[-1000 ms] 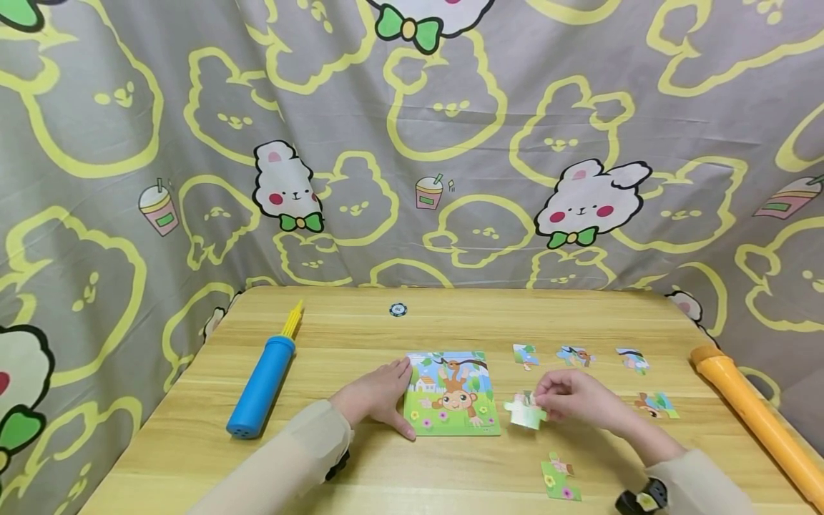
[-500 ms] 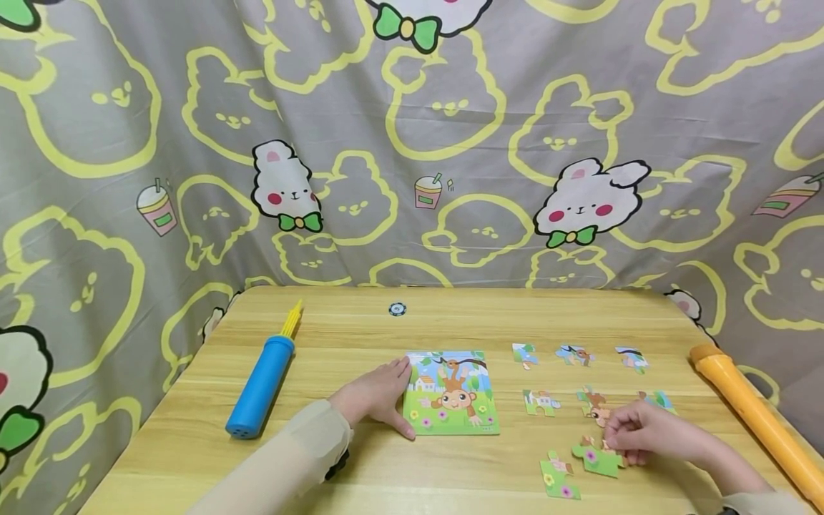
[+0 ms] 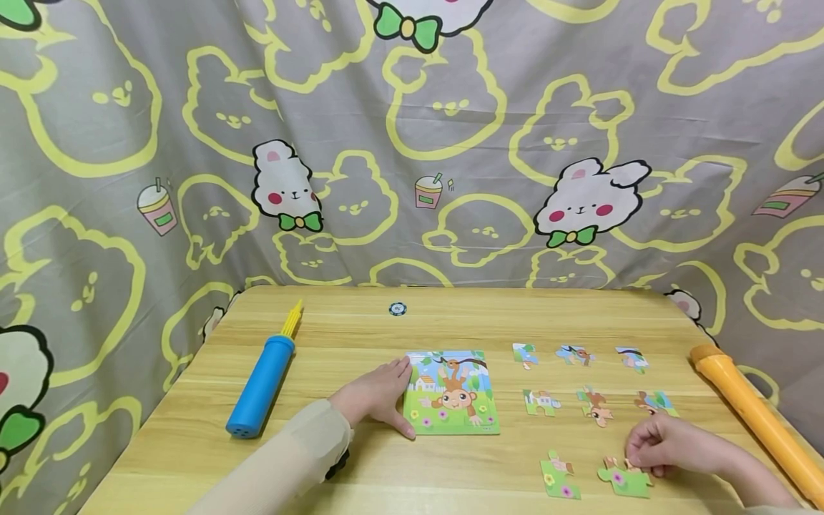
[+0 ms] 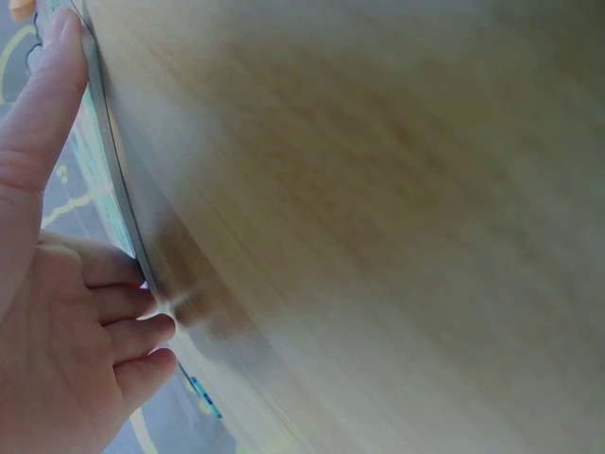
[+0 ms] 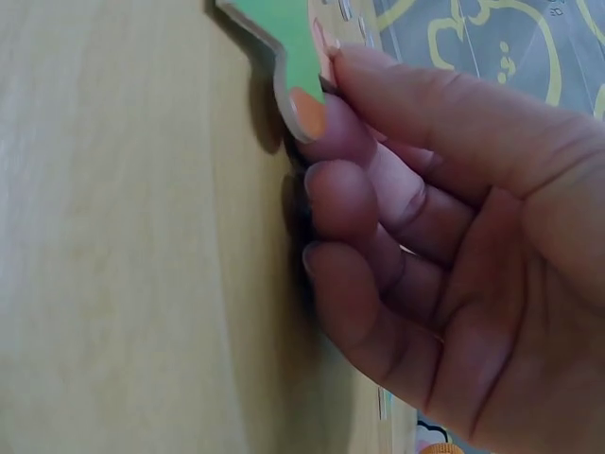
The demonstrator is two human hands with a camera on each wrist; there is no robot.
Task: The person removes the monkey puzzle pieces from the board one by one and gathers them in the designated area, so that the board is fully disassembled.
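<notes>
Between thumb and fingertips, my right hand (image 3: 676,447) pinches a green jigsaw puzzle piece (image 3: 626,483) with a pink flower, low over the table at the lower right. In the right wrist view the green puzzle piece (image 5: 295,52) is tilted, one edge raised over the wood. My left hand (image 3: 373,397) rests against the left side of a square monkey picture board (image 3: 444,418), thumb by its lower corner and fingers extended toward its upper one. The left wrist view shows the thumb (image 4: 43,123) along the board's edge.
Loose puzzle pieces lie in rows: a sky piece (image 3: 524,354) in the far row, a house piece (image 3: 539,402) in the middle one, a flower piece (image 3: 558,478) nearest. A blue hand pump (image 3: 262,386) lies left, an orange tube (image 3: 759,422) right, a round chip (image 3: 398,309) behind.
My right hand has set the house piece down in the middle row, picked up the green flower piece, and carried it right and nearer. The left hand stays at the board.
</notes>
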